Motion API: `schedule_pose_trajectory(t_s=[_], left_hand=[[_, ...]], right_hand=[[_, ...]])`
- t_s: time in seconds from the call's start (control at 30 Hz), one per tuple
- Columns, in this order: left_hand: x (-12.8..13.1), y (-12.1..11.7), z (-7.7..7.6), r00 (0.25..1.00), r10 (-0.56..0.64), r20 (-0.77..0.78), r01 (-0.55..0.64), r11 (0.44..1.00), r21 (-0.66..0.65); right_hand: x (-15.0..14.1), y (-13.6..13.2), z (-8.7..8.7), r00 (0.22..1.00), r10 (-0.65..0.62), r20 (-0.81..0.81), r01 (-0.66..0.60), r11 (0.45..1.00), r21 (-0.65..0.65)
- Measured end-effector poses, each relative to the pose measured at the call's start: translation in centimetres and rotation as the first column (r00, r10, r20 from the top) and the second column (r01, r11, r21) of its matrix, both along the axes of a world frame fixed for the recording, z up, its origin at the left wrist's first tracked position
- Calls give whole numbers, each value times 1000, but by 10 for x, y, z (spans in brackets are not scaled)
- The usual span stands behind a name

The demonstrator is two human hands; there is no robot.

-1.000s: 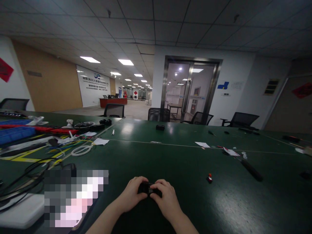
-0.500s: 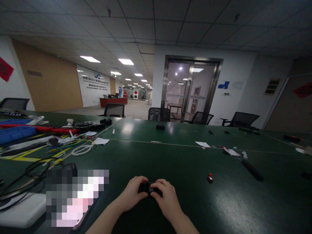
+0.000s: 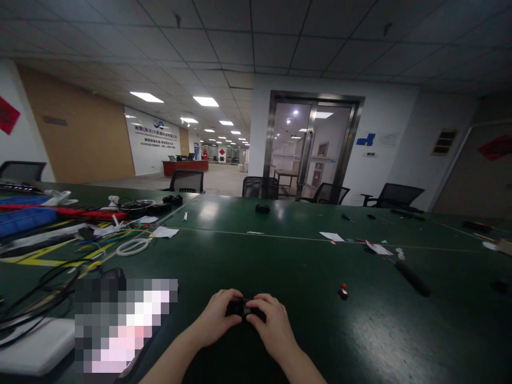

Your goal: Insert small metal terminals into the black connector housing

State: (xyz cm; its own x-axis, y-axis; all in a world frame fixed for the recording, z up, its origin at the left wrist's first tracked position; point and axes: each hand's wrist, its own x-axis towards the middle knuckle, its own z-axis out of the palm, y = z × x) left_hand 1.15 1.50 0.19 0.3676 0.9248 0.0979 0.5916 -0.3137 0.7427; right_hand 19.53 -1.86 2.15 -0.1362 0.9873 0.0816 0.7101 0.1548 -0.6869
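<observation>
My left hand (image 3: pixel 218 317) and my right hand (image 3: pixel 270 326) meet over the green table (image 3: pixel 304 266), near its front edge. Both hands are closed round a small black part (image 3: pixel 239 308) held between them. My fingers wrap its two ends, and only its dark middle shows. What kind of part it is I cannot make out.
A small red and black piece (image 3: pixel 343 290) lies to the right of my hands. A black cylindrical tool (image 3: pixel 412 278) lies farther right. Cables, a white ring (image 3: pixel 133 246) and blue trays (image 3: pixel 24 220) crowd the left side. Paper scraps and office chairs line the far side.
</observation>
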Motion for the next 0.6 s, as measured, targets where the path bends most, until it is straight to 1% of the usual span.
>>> schedule_pose_trajectory(t_s=[0.13,0.27,0.43,0.6], left_hand=[[-1,1,-1,1000,-11,0,11,1000,-3],[0,0,2,1000,-3,2,3,1000,-21],[1,-3,7,1000,3,6,-3,999,-36],[2,-3,8,1000,7,6,-7,999,-45]], right_hand=[[0,-1,2,999,-19,-35,18,999,-29],[0,0,2,999,-7,-36,6,1000,-24],[-1,1,-2,1000,-15,-24,15,1000,-26],[1,3,-5,998,-13,-66,12,1000,-7]])
